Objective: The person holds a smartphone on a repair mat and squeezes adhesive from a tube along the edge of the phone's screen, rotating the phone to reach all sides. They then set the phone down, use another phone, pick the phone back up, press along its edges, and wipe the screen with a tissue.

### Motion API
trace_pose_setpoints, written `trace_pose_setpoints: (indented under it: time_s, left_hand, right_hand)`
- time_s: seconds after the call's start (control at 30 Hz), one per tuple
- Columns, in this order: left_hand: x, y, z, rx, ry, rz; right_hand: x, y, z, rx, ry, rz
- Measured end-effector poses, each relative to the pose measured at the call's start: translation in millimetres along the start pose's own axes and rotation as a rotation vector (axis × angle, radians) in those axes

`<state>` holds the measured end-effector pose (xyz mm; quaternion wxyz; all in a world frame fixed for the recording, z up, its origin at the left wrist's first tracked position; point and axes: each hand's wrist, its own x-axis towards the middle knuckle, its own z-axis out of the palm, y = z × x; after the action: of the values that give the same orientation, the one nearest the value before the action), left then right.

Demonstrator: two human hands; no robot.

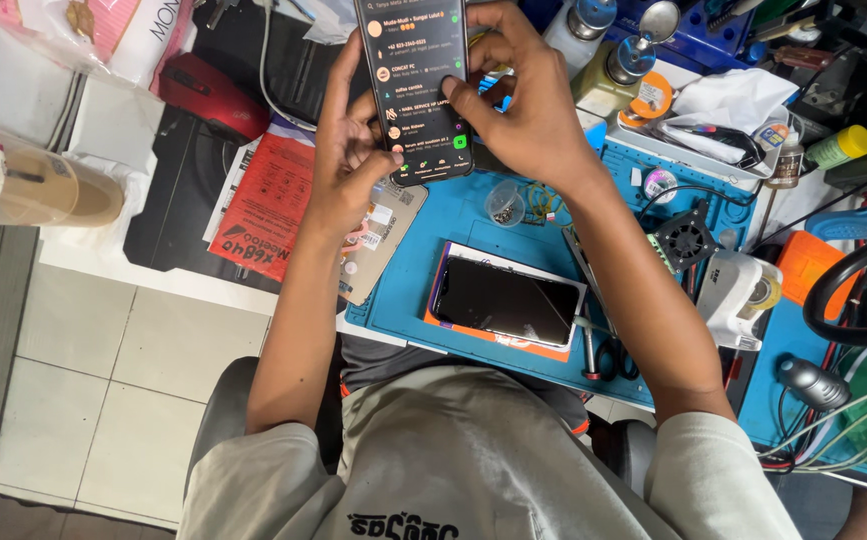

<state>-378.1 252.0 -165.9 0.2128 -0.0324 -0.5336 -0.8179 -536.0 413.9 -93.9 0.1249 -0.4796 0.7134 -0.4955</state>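
Both hands are wrapped around a lit smartphone point(415, 85) held up over the tabletop. The left hand point(345, 150) cups its left edge and lower corner, fingers curled shut behind it. The right hand point(523, 95) grips the right edge, thumb lying across the lower part of the screen and fingers closed around the back. The screen shows a dark list with small round icons (too small to make out more than that).

Right below the hands sits a small clear plastic cup point(504, 205) with tiny bits in it, on a blue work mat point(408, 290). Closer to the person, a second phone point(506, 300) lies flat with a black screen, resting on an orange-edged pad. Just beside the left wrist there's a beige phone back cover point(383, 245) hanging over the mat's left edge. Left of that, a red packet point(268, 205) and a red computer mouse point(211, 95) on a black pad.

Off to the right forearm's side: a small black fan point(686, 240), a white tool holder point(738, 290), scissors point(608, 355) at the mat's near edge, a green-and-yellow bottle point(838, 147), and a tangle of cables point(833, 420).
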Motion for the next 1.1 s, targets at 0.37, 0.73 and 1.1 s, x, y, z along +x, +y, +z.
trace_pose_setpoints:
  time_s: [0.37, 0.73, 1.1]
  left_hand:
    - [-2.8, -0.7, -5.0, 0.039, 0.030, 0.004]
    - [-1.2, 0.7, -5.5, 0.050, 0.031, 0.018]
    - [-2.9, 0.0, -6.7, 0.031, 0.043, 0.029]
  right_hand:
    - [-3.1, -7.2, -1.3, 0.041, -0.115, -0.024]
    - [-4.4, 0.4, 2.6, 0.027, -0.112, -0.035]
    - [-2.9, -2.6, 3.8, 0.063, -0.127, -0.022]
